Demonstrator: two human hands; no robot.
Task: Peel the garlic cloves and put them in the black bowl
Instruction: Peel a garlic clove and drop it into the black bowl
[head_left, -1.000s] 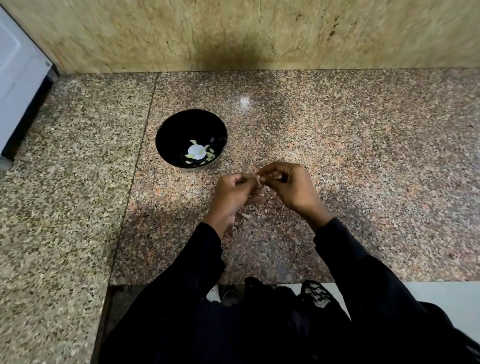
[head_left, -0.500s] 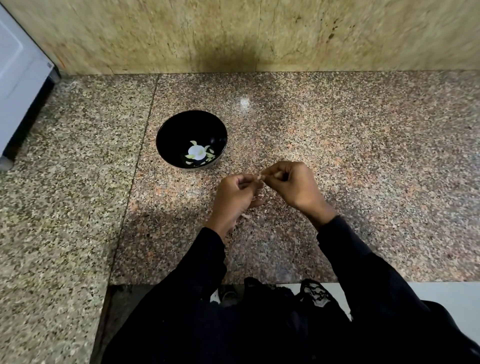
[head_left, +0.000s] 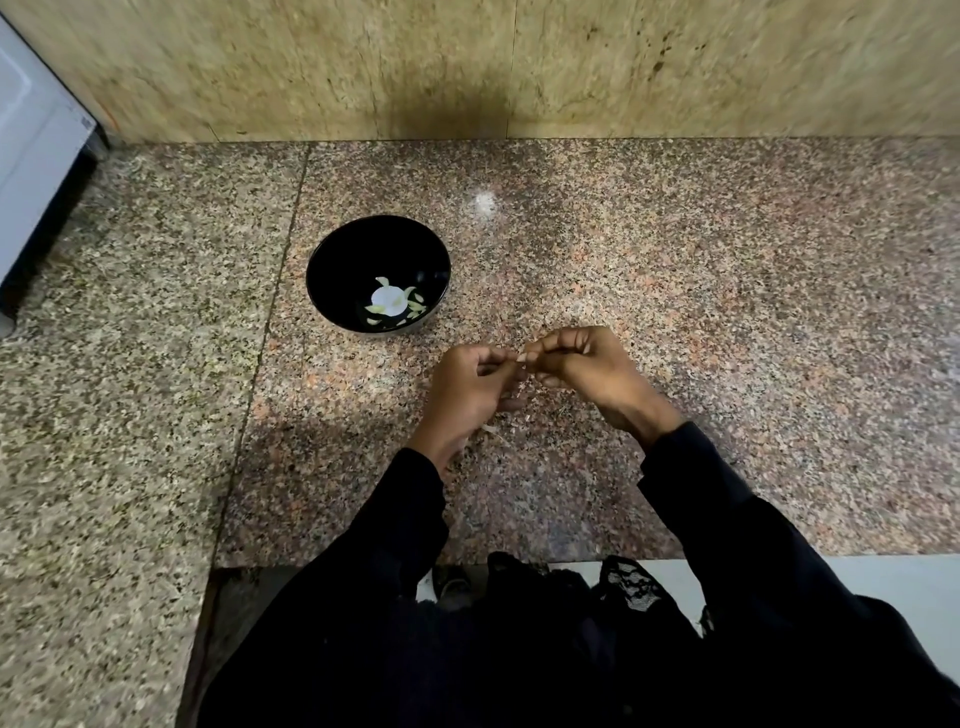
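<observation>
Your left hand (head_left: 470, 387) and your right hand (head_left: 582, 366) meet above the counter (head_left: 675, 291), and both pinch one small garlic clove (head_left: 521, 357) between the fingertips, so only a pale bit of it shows. The black bowl (head_left: 332, 260) stands on the counter near your hands, behind and to the left, not touching them. Inside it lie some peeled cloves (head_left: 387, 301), pale against the dark bottom. A few thin pieces of skin (head_left: 491, 430) lie on the counter under your left wrist.

Long black sleeves (head_left: 727, 519), bare hands (head_left: 587, 364)
</observation>
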